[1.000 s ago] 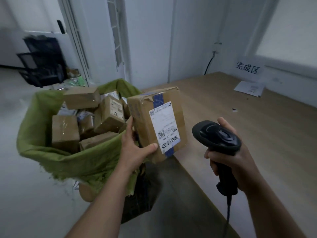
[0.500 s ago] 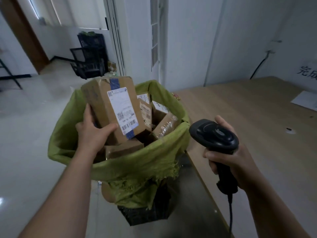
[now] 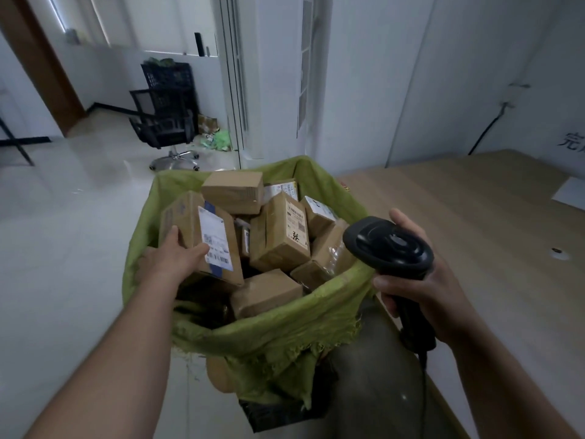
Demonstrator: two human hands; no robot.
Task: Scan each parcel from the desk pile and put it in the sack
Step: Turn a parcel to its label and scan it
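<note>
A green sack (image 3: 278,331) stands open beside the desk, filled with several brown cardboard parcels. My left hand (image 3: 172,259) holds a cardboard parcel (image 3: 221,245) with a white label and blue tape, low inside the sack's left side among the other parcels; thumb lies on the label, fingers behind the box. My right hand (image 3: 424,289) grips the handle of a black barcode scanner (image 3: 387,250), held above the desk edge to the right of the sack.
The wooden desk (image 3: 493,236) runs along the right, with a sheet of paper (image 3: 569,194) and a small round fitting (image 3: 556,250) on it. A black office chair (image 3: 164,122) and crates stand on the pale floor at the back left. White walls stand behind the sack.
My left hand has carried the labelled parcel from in front of the scanner leftward and down into the sack. The view turned left toward the sack. The scanner stayed in my right hand.
</note>
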